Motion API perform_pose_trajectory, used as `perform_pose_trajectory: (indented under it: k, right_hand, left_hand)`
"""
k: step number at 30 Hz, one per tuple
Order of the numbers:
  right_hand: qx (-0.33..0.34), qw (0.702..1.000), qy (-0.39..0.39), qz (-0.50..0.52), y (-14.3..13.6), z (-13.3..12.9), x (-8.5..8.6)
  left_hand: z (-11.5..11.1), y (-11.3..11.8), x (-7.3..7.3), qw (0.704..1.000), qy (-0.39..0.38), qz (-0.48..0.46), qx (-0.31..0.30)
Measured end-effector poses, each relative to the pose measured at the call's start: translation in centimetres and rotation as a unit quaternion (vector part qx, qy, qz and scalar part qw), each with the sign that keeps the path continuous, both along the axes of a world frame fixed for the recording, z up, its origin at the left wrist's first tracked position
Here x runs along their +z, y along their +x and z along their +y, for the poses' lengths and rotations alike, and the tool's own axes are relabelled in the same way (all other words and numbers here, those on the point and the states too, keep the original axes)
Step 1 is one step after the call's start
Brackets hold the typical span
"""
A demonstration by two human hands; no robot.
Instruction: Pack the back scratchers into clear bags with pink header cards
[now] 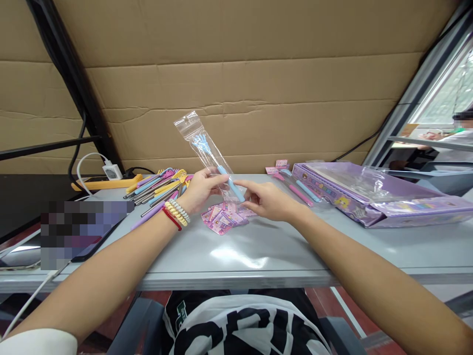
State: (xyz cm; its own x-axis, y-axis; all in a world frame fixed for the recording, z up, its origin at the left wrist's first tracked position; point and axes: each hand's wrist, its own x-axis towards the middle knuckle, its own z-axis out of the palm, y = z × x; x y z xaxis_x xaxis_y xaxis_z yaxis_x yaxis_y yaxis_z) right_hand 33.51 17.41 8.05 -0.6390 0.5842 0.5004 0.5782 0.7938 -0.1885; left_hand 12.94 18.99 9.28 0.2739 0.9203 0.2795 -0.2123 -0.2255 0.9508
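Observation:
A blue back scratcher [235,187] lies inside a clear plastic bag [190,126], held at a slant above the table. Its pronged head points up and away to the left, near the bag's top. My left hand [201,191] is closed round the bag and the scratcher's middle, thumb on the near side. At the lower end, the thumb and forefinger of my right hand [268,200] pinch the bag beside the handle's tip. Small pink printed cards [221,220] lie in a loose pile beneath my hands. Left of them is a heap of unbagged colourful back scratchers [157,190].
Bagged pink and blue scratchers [295,187] with pink cards lie to the right, against a purple printed box [343,197]. A phone-like device [99,236], a white charger [112,170] and cables occupy the left. Cardboard [240,84] stands behind the table. Another person [458,143] is at far right.

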Motion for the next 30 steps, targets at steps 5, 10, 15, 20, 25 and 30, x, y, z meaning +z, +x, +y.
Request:
perform_pose_trajectory:
  k: [5, 10, 15, 20, 25, 30]
  right_hand:
    - [0.006, 1.0, 0.002, -0.003, -0.2, 0.0, -0.5]
    - [-0.009, 0.998, 0.054, -0.001, -0.2, -0.1, -0.7]
    - [-0.023, 0.997, 0.071, -0.028, -0.6, -0.5, -0.7]
    - [-0.031, 0.995, 0.089, 0.021, -0.9, -0.5, -0.8]
    - [-0.017, 0.999, 0.046, 0.02, -0.8, -0.4, -0.7]
    - [-0.018, 0.999, 0.025, 0.014, -0.9, -0.2, -0.9]
  left_hand:
    - [-0.1, 0.4, -0.2, 1.0, 0.009, -0.015, -0.008]
    - [-0.3, 0.5, -0.4, 1.0, 0.0, 0.003, -0.007]
    - [-0.3, 0.8, -0.7, 1.0, -0.016, 0.024, -0.004]
    - [-0.6, 1.1, -0.8, 0.999, -0.031, 0.027, -0.034]
    - [-1.1, 1.4, -0.6, 0.997, -0.04, 0.017, -0.071]
    - [-1.1, 1.4, -0.5, 0.998, -0.049, -0.006, -0.046]
